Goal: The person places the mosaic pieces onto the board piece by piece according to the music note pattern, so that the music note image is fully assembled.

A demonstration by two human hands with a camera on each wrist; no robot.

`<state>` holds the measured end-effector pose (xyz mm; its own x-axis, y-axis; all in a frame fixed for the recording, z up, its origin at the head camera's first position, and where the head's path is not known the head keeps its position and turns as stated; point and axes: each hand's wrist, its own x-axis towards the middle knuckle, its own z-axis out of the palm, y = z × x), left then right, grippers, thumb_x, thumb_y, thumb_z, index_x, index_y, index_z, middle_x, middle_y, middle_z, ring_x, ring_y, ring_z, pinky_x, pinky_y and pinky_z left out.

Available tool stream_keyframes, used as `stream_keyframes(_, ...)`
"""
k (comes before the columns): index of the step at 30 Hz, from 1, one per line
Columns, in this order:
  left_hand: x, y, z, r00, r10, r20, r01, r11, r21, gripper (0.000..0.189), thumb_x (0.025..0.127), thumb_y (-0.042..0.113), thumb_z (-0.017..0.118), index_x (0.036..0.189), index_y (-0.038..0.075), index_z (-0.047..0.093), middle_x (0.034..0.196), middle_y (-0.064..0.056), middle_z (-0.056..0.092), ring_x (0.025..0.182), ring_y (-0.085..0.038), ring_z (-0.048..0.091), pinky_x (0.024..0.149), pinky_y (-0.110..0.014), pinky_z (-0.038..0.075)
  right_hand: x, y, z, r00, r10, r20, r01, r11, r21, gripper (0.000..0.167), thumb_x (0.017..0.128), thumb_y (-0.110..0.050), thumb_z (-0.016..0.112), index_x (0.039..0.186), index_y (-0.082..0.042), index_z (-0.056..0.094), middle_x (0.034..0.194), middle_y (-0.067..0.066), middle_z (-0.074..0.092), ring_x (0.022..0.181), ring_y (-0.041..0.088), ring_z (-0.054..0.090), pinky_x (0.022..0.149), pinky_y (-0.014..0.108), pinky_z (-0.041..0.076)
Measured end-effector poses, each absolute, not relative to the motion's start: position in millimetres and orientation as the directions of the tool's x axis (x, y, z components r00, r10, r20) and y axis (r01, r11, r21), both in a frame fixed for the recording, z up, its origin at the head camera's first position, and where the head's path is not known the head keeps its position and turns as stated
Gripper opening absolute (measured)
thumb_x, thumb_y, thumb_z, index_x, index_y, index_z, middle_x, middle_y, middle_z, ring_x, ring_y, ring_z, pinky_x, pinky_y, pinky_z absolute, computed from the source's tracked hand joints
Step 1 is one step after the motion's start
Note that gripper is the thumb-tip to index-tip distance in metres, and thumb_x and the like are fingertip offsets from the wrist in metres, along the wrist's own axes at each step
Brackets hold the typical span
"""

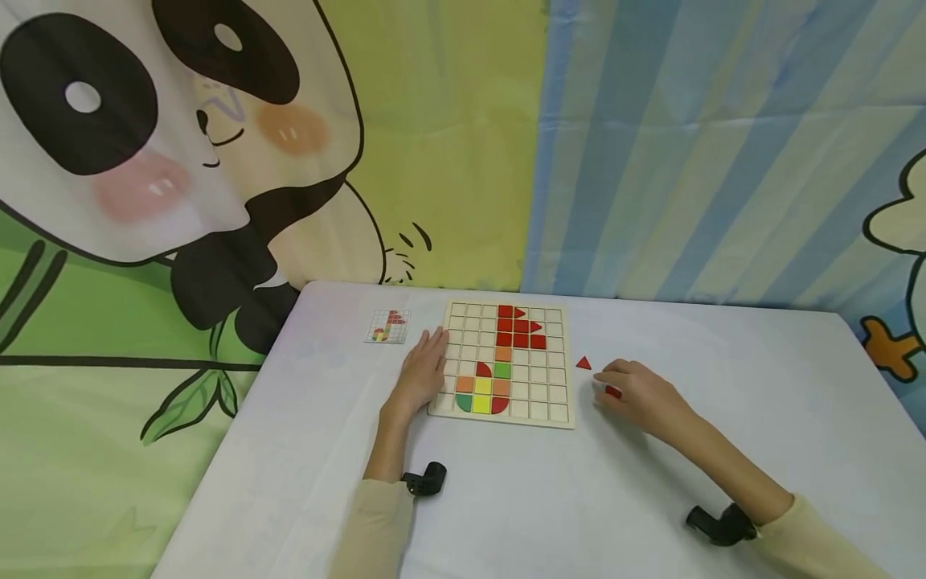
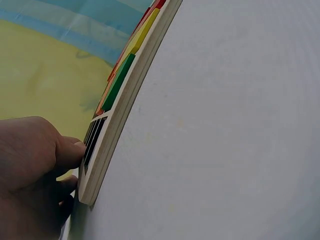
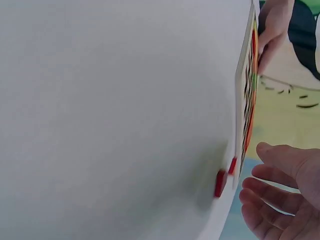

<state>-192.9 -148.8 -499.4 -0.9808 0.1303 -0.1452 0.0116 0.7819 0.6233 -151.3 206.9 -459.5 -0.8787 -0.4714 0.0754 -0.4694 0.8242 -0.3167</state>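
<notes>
A pale wooden grid board [image 1: 528, 387] lies flat on the table, with red, orange, yellow and green pieces set in some of its squares. Along its left edge my left hand [image 1: 422, 370] rests, fingers extended; the left wrist view shows the thumb [image 2: 75, 151] touching the board's rim. My right hand [image 1: 637, 394] is to the right of the board, fingers loosely bent. Beneath it is a red piece [image 1: 613, 392], partly hidden. The right wrist view shows that hand apart from this red block [image 3: 220, 183]. Nearby lies a red triangle [image 1: 583, 363].
A small pattern card [image 1: 387, 326] with a coloured grid lies left of the board, beyond my left hand. The white table [image 1: 550, 498] meets a printed cloth backdrop [image 1: 448, 145] with a panda at the far side. Black wrist cameras [image 1: 427, 480] sit on both forearms.
</notes>
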Motion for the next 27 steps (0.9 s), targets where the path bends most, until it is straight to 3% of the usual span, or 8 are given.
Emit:
stream_keyframes(10,-192,-148,-501,-0.98,0.13,-0.15,0.01,0.786,0.618,0.052,0.111,0.014,0.039,0.162,0.007,0.031,0.173,-0.007,0.021,0.163,-0.03,0.008,0.132,-0.052,0.008,-150,230,-473,-0.892,-0.444,0.082,-0.445,0.832,-0.332,0.027,0.086,-0.011,0.083,0.109,0.001,0.078,0.103,0.011,0.073,0.093,0.029,0.07,0.077,0.044,0.062)
stream_keyframes(19,-194,-149,-502,-0.981,0.13,-0.146,0.012,0.786,0.619,0.053,0.111,0.014,0.038,0.163,0.006,0.03,0.173,-0.007,0.02,0.163,-0.03,0.007,0.132,-0.052,0.008,-157,229,-476,-0.877,-0.476,0.064,-0.466,0.81,-0.357,0.026,0.086,-0.005,0.081,0.111,0.0,0.078,0.093,0.004,0.065,0.076,0.012,0.057,0.062,0.025,0.052)
stream_keyframes(27,-192,-149,-499,-0.981,0.13,-0.144,0.006,0.764,0.645,0.052,0.111,0.012,0.038,0.162,0.005,0.031,0.173,-0.009,0.02,0.163,-0.03,0.007,0.132,-0.053,0.007,-163,225,-475,-0.868,-0.495,0.02,-0.469,0.808,-0.357,0.017,0.088,-0.003,0.079,0.103,0.001,0.072,0.088,0.003,0.062,0.075,0.011,0.054,0.065,0.029,0.055)
